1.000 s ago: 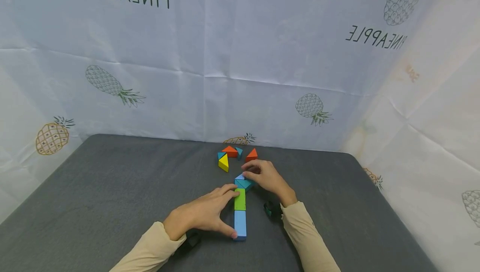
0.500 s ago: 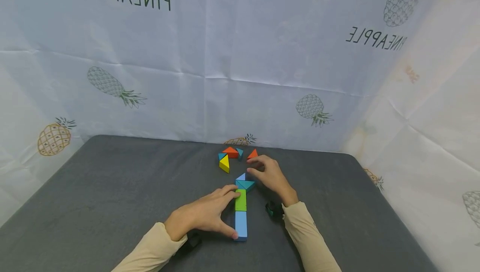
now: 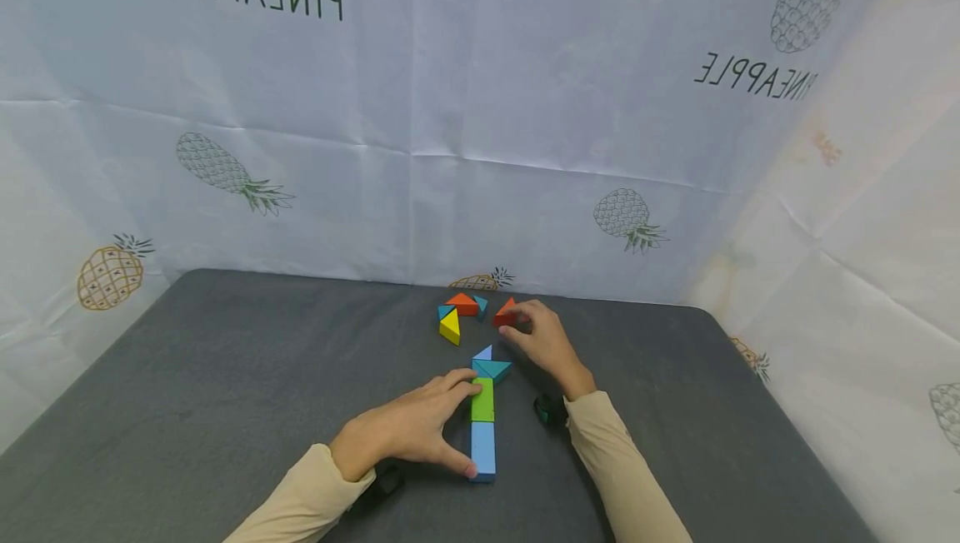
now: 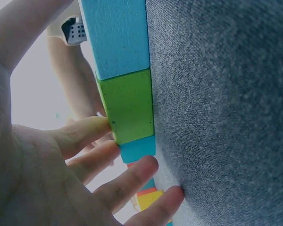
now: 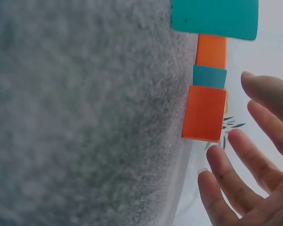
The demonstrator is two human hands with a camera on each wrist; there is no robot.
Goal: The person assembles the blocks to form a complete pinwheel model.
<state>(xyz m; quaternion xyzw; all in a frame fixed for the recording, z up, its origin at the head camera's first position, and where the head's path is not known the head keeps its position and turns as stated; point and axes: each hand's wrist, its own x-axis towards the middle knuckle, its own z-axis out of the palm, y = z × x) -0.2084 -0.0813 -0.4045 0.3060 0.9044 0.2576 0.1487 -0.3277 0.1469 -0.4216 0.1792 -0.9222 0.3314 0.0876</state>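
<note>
A row of blocks runs away from the person on the dark table. It has a long blue block (image 3: 483, 448), a green block (image 3: 483, 401), teal triangular blocks (image 3: 496, 370) and a light blue triangular block (image 3: 484, 353) at its far end. My left hand (image 3: 411, 428) lies along the row's left side, thumb at the blue block's near end, fingertips against the green block (image 4: 129, 106). Beside a red triangular block (image 3: 504, 316) farther back is my right hand (image 3: 546, 347). In the right wrist view its spread fingers stand apart from that red block (image 5: 204, 113).
Behind the row lie a yellow triangular block (image 3: 449, 327), a second red block (image 3: 462, 304) and small blue triangular blocks (image 3: 481, 306). A white pineapple-print cloth (image 3: 480, 151) hangs behind the grey table (image 3: 262, 376).
My right hand has left the light blue triangular block at the row's far end and moved back to the red triangular block. The left hand has stayed in place.
</note>
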